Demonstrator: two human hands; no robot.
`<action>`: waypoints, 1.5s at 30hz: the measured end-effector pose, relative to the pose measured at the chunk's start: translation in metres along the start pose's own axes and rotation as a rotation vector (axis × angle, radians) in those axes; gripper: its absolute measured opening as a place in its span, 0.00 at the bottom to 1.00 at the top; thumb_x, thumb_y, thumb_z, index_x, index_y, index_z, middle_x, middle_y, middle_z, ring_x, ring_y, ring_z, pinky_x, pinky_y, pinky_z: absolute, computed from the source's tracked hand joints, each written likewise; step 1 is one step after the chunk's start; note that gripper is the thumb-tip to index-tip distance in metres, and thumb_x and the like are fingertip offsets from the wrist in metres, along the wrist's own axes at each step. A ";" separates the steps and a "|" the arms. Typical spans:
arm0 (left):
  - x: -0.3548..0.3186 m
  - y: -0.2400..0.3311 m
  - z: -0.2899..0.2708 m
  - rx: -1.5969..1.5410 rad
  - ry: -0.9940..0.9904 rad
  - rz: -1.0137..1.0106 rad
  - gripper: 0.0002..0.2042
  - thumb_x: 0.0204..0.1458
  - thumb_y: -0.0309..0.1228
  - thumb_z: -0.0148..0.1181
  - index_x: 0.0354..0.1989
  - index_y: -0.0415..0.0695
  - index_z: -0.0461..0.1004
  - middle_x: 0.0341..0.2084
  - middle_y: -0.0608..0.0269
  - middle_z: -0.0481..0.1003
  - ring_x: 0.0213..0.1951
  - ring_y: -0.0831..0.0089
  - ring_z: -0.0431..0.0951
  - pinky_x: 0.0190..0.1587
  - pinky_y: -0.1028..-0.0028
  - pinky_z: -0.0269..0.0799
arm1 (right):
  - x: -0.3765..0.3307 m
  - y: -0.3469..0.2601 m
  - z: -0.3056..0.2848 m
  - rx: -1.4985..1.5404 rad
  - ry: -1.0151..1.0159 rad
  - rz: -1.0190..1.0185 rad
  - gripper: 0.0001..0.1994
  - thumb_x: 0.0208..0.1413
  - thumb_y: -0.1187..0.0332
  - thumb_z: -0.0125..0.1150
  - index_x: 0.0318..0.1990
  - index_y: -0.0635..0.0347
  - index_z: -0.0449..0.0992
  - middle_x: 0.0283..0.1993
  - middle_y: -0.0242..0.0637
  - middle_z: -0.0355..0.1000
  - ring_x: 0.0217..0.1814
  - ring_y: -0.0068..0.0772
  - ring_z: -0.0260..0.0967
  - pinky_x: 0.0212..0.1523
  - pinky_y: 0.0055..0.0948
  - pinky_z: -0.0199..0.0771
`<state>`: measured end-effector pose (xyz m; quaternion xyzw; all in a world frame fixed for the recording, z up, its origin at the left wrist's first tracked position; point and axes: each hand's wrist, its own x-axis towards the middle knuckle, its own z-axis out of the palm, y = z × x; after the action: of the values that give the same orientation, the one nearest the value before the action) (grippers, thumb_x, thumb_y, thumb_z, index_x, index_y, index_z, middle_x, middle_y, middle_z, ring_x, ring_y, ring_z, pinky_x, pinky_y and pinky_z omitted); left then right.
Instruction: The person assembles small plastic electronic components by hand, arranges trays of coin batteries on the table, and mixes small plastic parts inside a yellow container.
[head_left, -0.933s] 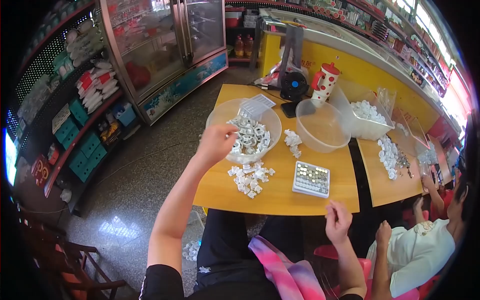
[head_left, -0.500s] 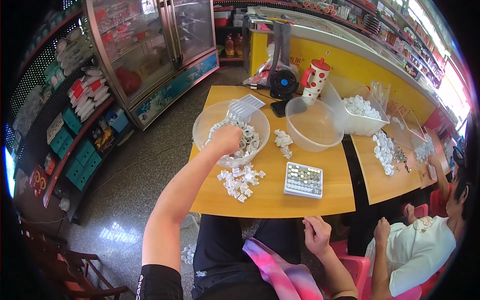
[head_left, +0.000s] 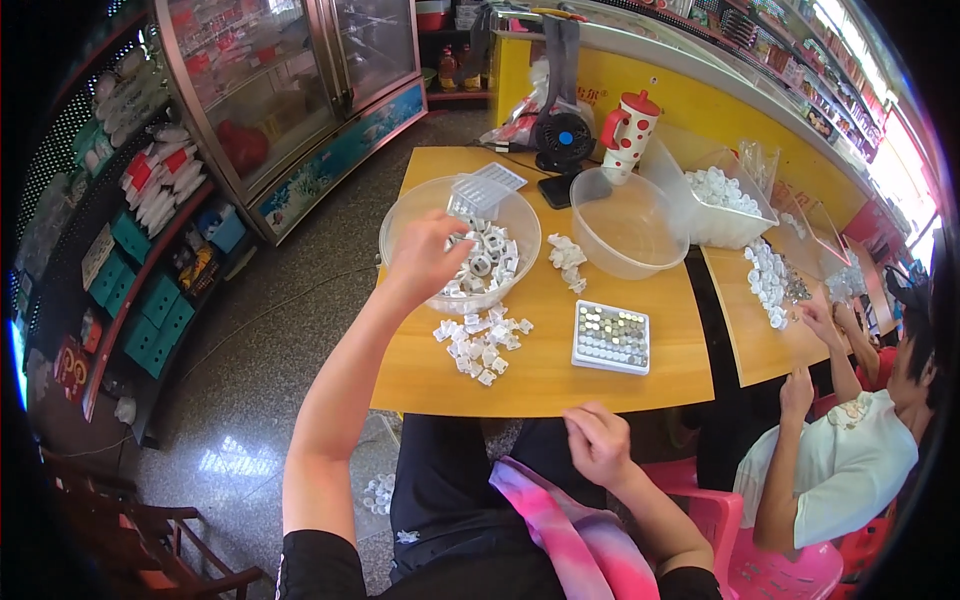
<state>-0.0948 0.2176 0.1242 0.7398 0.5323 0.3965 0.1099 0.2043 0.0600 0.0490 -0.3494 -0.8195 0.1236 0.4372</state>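
Observation:
Over the left part of a large clear plastic bowl (head_left: 528,232) is my left hand (head_left: 428,258), its fingers bent together at the tips. Whether a small piece is between them I cannot make out. Inside the bowl lie many white and grey plastic pieces (head_left: 490,262). My right hand (head_left: 598,445) hovers by the table's near edge, above my lap, with curled fingers; what they hold, if anything, is hidden. A loose heap of small white plastic parts (head_left: 480,345) lies before the bowl. To its right sits a white tray (head_left: 611,338) with rows of small metallic and white round pieces.
An empty-looking clear tub (head_left: 630,225), a phone (head_left: 556,191), a black fan (head_left: 565,140) and a red-dotted tumbler (head_left: 628,135) stand at the back of the table (head_left: 540,385). A white bin (head_left: 735,225) holds white parts. A person in white (head_left: 840,460) works at the right.
My left hand has risen out of the pieces and shifted left over the bowl. My right hand has moved a little left and up. The view has shifted slightly.

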 end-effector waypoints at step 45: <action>-0.406 -0.285 0.249 -0.582 0.541 -0.920 0.07 0.42 0.19 0.49 0.29 0.33 0.72 0.25 0.57 0.73 0.22 0.63 0.76 0.24 0.65 0.74 | 0.039 -0.027 -0.008 -0.145 -0.242 -0.071 0.15 0.34 0.85 0.58 0.35 0.70 0.75 0.26 0.40 0.71 0.20 0.34 0.69 0.20 0.28 0.69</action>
<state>-0.1678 0.0440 -0.3978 0.2463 0.6763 0.6115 0.3287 0.1839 0.0667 0.0920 -0.3333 -0.8848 0.0900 0.3128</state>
